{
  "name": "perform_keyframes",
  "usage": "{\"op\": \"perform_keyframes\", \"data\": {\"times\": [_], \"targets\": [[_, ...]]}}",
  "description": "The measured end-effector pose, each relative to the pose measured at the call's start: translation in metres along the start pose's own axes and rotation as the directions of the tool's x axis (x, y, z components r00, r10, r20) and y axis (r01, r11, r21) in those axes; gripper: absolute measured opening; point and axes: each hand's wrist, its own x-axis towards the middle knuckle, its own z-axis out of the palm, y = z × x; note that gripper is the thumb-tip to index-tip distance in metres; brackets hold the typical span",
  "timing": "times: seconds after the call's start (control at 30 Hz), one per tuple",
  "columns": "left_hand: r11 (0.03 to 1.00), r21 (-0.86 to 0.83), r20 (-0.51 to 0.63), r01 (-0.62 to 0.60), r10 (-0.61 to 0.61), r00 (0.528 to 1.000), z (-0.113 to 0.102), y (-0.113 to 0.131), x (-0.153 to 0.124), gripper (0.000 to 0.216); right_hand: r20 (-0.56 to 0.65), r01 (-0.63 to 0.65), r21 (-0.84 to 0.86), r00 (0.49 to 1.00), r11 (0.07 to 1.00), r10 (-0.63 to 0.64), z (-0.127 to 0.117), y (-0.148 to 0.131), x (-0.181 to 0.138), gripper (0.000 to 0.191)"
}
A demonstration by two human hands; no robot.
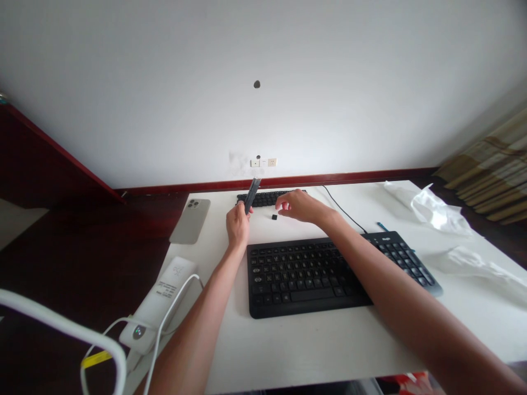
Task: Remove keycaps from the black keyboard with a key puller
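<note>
My left hand [237,224] grips a long dark bar-shaped key or strip [252,195], holding it tilted up above the white table [313,345]. My right hand [297,206] reaches over the far part of the table with fingers curled, just right of a small black keycap [274,217] lying loose on the table. Behind both hands lies a row of black loose keys [269,198]. A black full-size keyboard [329,271] sits in front of me, under my right forearm.
A grey phone [190,220] lies face down at the table's left corner. A white power bank [160,303] with white cable sits at the left edge. Crumpled clear plastic bags [436,211] lie at the right. A black cable [343,211] runs back from the keyboard.
</note>
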Motion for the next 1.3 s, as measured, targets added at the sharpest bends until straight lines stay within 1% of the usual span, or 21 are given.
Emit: {"op": "perform_keyframes", "data": {"times": [0.07, 0.17, 0.23, 0.33, 0.43, 0.5, 0.63, 0.83, 1.0, 1.07, 1.13, 1.23, 1.3], "targets": [[1.000, 0.006, -0.004, 0.000, 0.000, 1.000, 0.000, -0.001, 0.000, 0.044, 0.018, -0.001, 0.021, 1.000, 1.000, 0.000, 0.002, -0.001, 0.001, 0.015], [1.000, 0.019, -0.009, -0.003, 0.003, 1.000, 0.000, -0.001, 0.001, 0.043, 0.067, 0.029, 0.063, 0.997, 0.998, -0.033, 0.007, 0.000, 0.003, 0.013], [1.000, 0.027, -0.013, -0.003, 0.004, 1.000, -0.001, 0.000, 0.001, 0.043, 0.078, 0.040, 0.073, 0.996, 0.997, -0.046, 0.010, 0.001, 0.003, 0.011], [1.000, 0.026, -0.013, 0.002, -0.002, 1.000, -0.001, -0.001, 0.002, 0.044, 0.030, 0.072, 0.078, 0.997, 0.994, -0.075, 0.011, -0.001, 0.003, 0.013], [1.000, 0.026, -0.004, -0.003, 0.003, 1.000, -0.001, -0.001, 0.002, 0.043, -0.030, 0.177, 0.094, 0.984, 0.980, -0.175, 0.013, -0.006, 0.004, 0.022], [0.999, 0.035, -0.008, -0.008, 0.009, 1.000, -0.001, -0.001, 0.002, 0.044, -0.022, 0.227, 0.112, 0.974, 0.967, -0.226, 0.015, -0.009, 0.005, 0.028], [0.999, 0.040, -0.014, -0.014, 0.015, 1.000, -0.001, 0.000, 0.001, 0.045, 0.030, 0.204, 0.130, 0.977, 0.970, -0.209, 0.019, -0.009, 0.007, 0.027], [0.997, 0.068, -0.010, -0.040, 0.041, 0.999, 0.000, 0.001, 0.001, 0.046, 0.014, 0.157, 0.075, 0.987, 0.985, -0.158, 0.017, -0.011, 0.004, 0.024], [0.996, 0.084, -0.018, -0.033, 0.034, 0.999, 0.000, 0.001, 0.001, 0.047, 0.058, 0.165, 0.050, 0.984, 0.985, -0.168, 0.012, -0.013, 0.002, 0.018], [0.996, 0.082, -0.020, -0.031, 0.033, 0.999, 0.000, 0.001, 0.001, 0.046, 0.049, 0.180, 0.055, 0.982, 0.982, -0.183, 0.010, -0.014, 0.002, 0.018], [0.996, 0.080, -0.019, -0.028, 0.029, 0.999, -0.001, 0.001, 0.001, 0.046, 0.045, 0.216, 0.087, 0.974, 0.973, -0.220, 0.008, -0.017, 0.001, 0.024], [0.996, 0.082, -0.013, -0.025, 0.026, 1.000, -0.001, 0.001, 0.002, 0.045, 0.085, 0.268, 0.140, 0.956, 0.953, -0.281, 0.009, -0.023, 0.001, 0.033], [0.996, 0.082, -0.013, -0.026, 0.028, 1.000, -0.001, 0.000, 0.002, 0.045, 0.110, 0.287, 0.138, 0.947, 0.948, -0.303, 0.012, -0.024, 0.001, 0.034]]}}
